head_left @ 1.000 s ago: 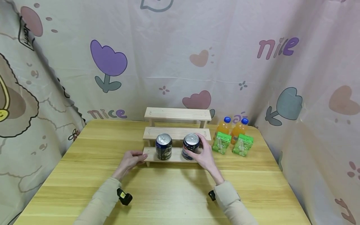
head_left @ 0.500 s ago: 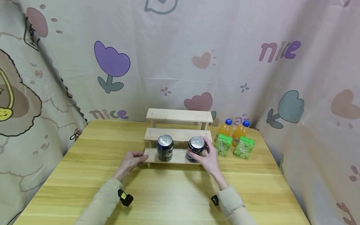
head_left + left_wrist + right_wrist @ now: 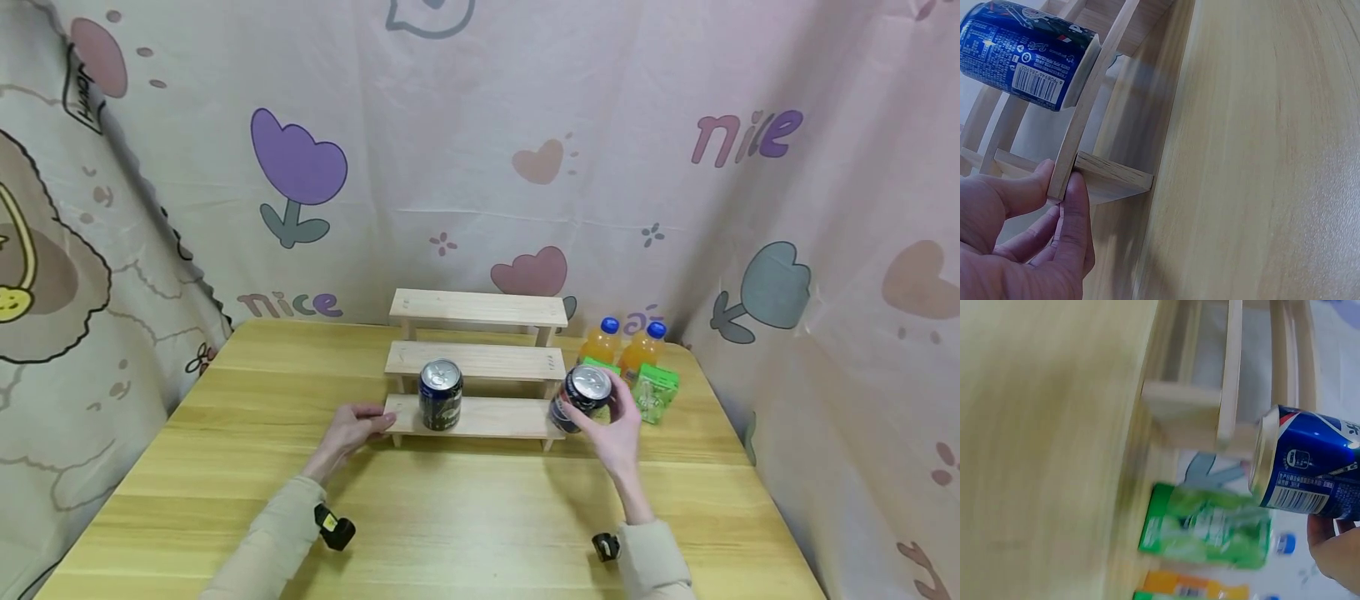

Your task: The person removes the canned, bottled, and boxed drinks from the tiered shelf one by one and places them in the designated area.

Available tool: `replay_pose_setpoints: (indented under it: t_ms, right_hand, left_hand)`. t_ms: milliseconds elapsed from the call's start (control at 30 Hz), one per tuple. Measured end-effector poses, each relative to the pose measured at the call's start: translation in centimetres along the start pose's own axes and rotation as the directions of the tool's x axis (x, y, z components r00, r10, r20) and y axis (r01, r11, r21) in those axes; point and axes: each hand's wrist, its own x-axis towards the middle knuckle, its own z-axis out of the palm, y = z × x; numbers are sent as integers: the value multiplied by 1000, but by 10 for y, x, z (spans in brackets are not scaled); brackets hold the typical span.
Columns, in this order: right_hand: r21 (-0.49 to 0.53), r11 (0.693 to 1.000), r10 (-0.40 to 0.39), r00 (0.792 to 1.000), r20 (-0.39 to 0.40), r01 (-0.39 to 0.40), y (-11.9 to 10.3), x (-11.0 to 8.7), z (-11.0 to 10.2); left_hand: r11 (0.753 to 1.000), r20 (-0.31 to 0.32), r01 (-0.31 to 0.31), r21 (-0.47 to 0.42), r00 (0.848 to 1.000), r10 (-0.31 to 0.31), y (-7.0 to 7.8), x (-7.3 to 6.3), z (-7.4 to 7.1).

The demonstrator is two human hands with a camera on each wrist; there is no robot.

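Observation:
A three-tier wooden shelf (image 3: 480, 358) stands on the table. My left hand (image 3: 351, 432) pinches the left end of its lowest board (image 3: 1079, 131) between thumb and fingers. One dark blue drink can (image 3: 440, 396) stands upright on that board, left of its middle. My right hand (image 3: 617, 423) holds a second blue can (image 3: 1316, 464), tilted, at the board's right end. In the right wrist view this can is raised off the board, with the fingers at its side. Behind the held can, a green juice box (image 3: 1210, 525) is partly hidden in the head view.
Two orange juice bottles (image 3: 640, 352) with blue caps stand at the table's back right. Another green juice box (image 3: 654, 392) is in front of them. A patterned curtain (image 3: 465, 167) hangs behind the wooden table (image 3: 450, 517).
My right hand has lifted its can off the lowest board and carried it right, past the board's right end, tilting it. My left hand keeps its grip on the shelf.

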Motion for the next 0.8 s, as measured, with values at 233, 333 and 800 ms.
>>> replay_pose_setpoints:
  t_ms: [233,333,800]
  right_hand:
    - [2,999,51,989,-140,-51,15,3,-30]
    - [19,998,69,978,-196,-67,20,3,-40]
    - [-26,984,154,915,-373,-176,39,0,-66]
  left_hand:
    - [1000,-6,4,16,1000,-4,1,1,-1]
    - [1000,-8,7,24,1000,-7,1,1,0]
    - [999,-6,-4,37,1000,4,1,-3,0]
